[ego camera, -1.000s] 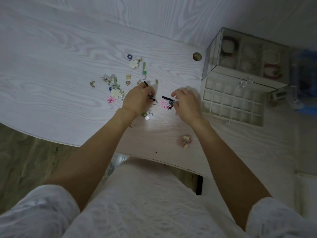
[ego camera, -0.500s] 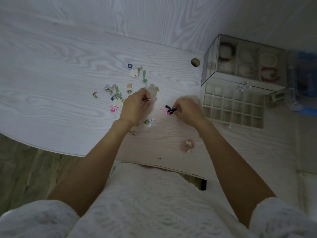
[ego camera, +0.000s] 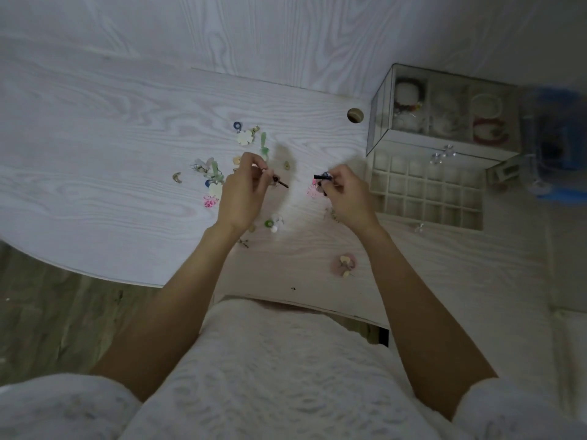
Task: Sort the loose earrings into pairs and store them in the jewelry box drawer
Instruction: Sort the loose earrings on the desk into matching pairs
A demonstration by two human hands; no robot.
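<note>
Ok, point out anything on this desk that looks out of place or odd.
Nothing looks damaged. The earrings lie scattered loose on the desk, expected mid-sort. One small clear piece sits alone just outside the open drawer, easy to overlook.

Loose earrings scattered mid-worktop, jewelry box at the right.

On the worktop [ego camera: 95,154], the loose earrings [ego camera: 244,138] lie left of centre; the left hand [ego camera: 243,192] and right hand [ego camera: 347,195] hang side by side above them, each pinching a small earring. The jewelry box [ego camera: 444,115] stands at the far right, its drawer [ego camera: 425,188] pulled out in front, just right of the right hand.
</note>
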